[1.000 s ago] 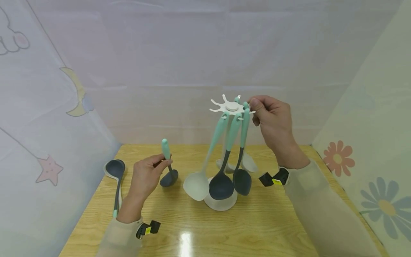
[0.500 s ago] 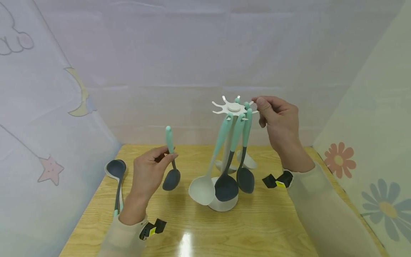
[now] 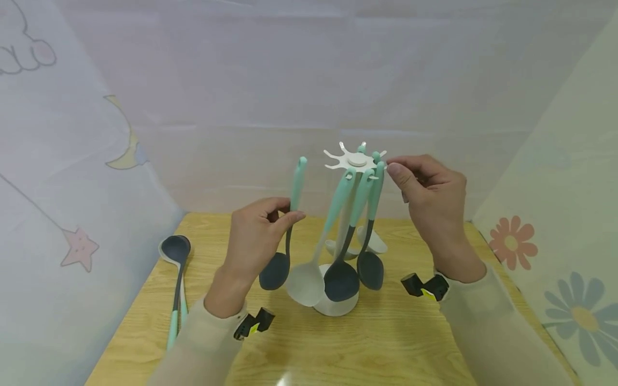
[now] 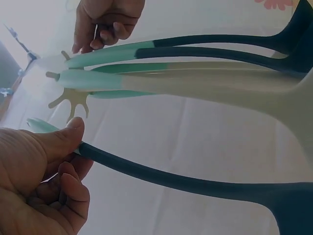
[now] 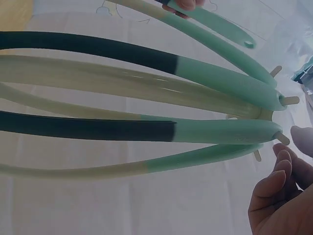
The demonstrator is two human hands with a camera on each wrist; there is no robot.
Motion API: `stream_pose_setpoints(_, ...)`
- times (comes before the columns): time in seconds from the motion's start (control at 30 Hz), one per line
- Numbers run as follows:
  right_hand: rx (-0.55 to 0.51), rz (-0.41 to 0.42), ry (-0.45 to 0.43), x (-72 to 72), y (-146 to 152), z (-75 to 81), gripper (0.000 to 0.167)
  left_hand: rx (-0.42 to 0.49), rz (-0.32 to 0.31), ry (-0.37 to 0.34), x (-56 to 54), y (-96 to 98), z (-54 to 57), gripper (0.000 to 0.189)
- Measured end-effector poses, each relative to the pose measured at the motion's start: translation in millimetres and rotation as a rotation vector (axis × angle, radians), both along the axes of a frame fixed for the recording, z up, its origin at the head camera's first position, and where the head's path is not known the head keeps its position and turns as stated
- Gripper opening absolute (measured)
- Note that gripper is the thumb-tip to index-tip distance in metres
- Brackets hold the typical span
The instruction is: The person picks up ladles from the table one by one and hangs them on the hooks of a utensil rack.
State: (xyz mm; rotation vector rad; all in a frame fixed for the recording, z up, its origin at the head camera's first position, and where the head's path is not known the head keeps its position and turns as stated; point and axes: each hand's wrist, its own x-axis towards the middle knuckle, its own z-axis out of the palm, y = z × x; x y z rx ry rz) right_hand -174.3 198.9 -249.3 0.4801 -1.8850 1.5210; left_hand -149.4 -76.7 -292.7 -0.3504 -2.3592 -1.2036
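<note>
Pinching a mint-handled, dark-bowled ladle point(image 3: 274, 272) in left hand point(image 3: 258, 233), beside a white spoked rack point(image 3: 357, 160); right hand point(image 3: 436, 203) at one hook point(image 5: 284, 139), grip unclear. Already hung: five mint-handled utensils point(image 3: 362, 199). Seemingly left: this, plus two ladles point(image 3: 175, 249) near tabletop's point(image 3: 386, 343) left edge.

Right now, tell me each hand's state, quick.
Left hand: closed, pinching a dark ladle.
Right hand: at the rack; whether it grips it cannot be told.

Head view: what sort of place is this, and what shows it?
Probably a staged tabletop recording corner: wood-grain table, cartoon-printed sheets at its sides, and wrist cameras.
</note>
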Motion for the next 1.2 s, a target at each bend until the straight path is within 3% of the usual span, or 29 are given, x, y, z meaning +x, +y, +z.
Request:
stream_pose_setpoints(0.17, 0.008, -0.013, 0.013, -1.5, -0.4, -3.4, 0.012, -0.047, -0.042, 0.044, -4.0, 13.0, 7.4, 0.016)
stream_pose_setpoints(0.37, 0.015, 0.002, 0.05, -3.2, -2.5, -4.8, 0.012, -0.081, -0.053, 0.046, -7.0, 17.3, 9.1, 0.016)
stream_pose_setpoints(0.9, -0.01, 0.024, 0.064, -4.5, -3.2, -5.6, 0.013, -0.14, -0.085, 0.063, -27.7, 23.7, 1.3, 0.017)
stream_pose_setpoints(1.2, 0.002, 0.019, 0.062, -5.3, -1.6, -5.9, 0.012, -0.141, -0.105, 0.074, -31.8, 30.8, -3.7, 0.018)
